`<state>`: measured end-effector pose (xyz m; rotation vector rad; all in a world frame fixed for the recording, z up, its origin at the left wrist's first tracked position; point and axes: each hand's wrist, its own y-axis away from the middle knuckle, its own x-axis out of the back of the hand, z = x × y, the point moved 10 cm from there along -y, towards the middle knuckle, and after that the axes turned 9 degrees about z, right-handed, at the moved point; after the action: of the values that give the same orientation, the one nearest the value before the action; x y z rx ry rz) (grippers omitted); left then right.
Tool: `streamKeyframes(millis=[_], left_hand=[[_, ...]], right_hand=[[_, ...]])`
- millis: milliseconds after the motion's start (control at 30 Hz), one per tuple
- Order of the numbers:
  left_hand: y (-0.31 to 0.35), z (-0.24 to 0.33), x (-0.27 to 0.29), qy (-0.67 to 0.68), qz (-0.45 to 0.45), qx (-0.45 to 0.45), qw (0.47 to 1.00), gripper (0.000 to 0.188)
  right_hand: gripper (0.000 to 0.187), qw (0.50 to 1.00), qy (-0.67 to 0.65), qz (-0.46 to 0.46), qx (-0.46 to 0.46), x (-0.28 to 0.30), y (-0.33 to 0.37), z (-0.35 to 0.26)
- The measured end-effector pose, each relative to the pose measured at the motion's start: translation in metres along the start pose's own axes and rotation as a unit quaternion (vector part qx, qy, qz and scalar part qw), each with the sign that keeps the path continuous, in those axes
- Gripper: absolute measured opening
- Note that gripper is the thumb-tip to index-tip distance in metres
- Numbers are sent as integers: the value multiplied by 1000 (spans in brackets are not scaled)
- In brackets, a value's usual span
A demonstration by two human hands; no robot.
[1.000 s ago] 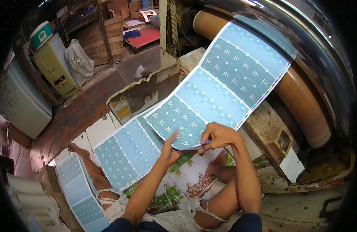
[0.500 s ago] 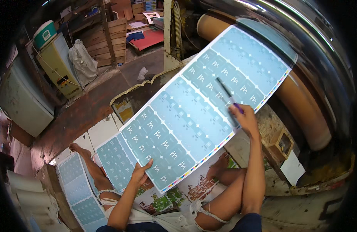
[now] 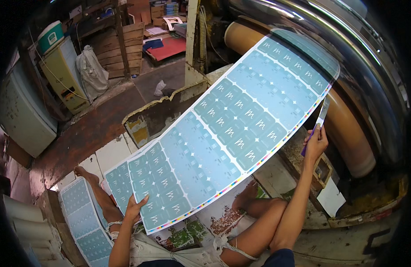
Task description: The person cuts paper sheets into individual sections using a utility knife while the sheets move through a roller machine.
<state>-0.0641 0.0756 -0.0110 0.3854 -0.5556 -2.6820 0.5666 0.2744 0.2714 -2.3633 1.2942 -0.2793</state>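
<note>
A long printed sheet (image 3: 221, 129) in teal and pale blue, with a strip of colour marks along its edge, slopes down from a shiny metal roller (image 3: 312, 20) toward my lap. My left hand (image 3: 135, 208) pinches its near end, thumb on top and fingers hidden underneath. In my right hand (image 3: 316, 141) is a knife (image 3: 321, 115) with a purple handle. Its blade points up, close to the sheet's right edge by the brown roller (image 3: 350, 133). A similar sheet (image 3: 116, 180) shows from under the near end of the long one.
More printed sheets (image 3: 76, 202) lie at my lower left. A small wooden box (image 3: 323, 171) and a white paper piece (image 3: 331, 197) sit right of my right forearm. A worn machine edge (image 3: 145, 120) borders the sheet's left side. Farther back are a cabinet (image 3: 65, 73) and a red board (image 3: 167, 46).
The long sheet has slid down from the roller toward me, my left hand drawing back with its end. My right hand with the knife has moved right, from over the sheet to beyond its edge.
</note>
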Motion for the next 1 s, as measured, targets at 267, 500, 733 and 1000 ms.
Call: streamKeyframes(millis=[267,500,733,1000], left_hand=[[12,17,14,-3,-17,30,999,47],[-3,-86,180,10,3,55,998,43],[-21,-193,364,0,33,51,998,43],[-38,-254,464,45,112,21,992,41]], right_hand=[[40,997,10,-62,-48,-25,-48,14],[38,989,38,-127,-62,-24,101,83],[42,936,243,5,254,7,287,83],[74,841,252,-131,460,-51,380,82]])
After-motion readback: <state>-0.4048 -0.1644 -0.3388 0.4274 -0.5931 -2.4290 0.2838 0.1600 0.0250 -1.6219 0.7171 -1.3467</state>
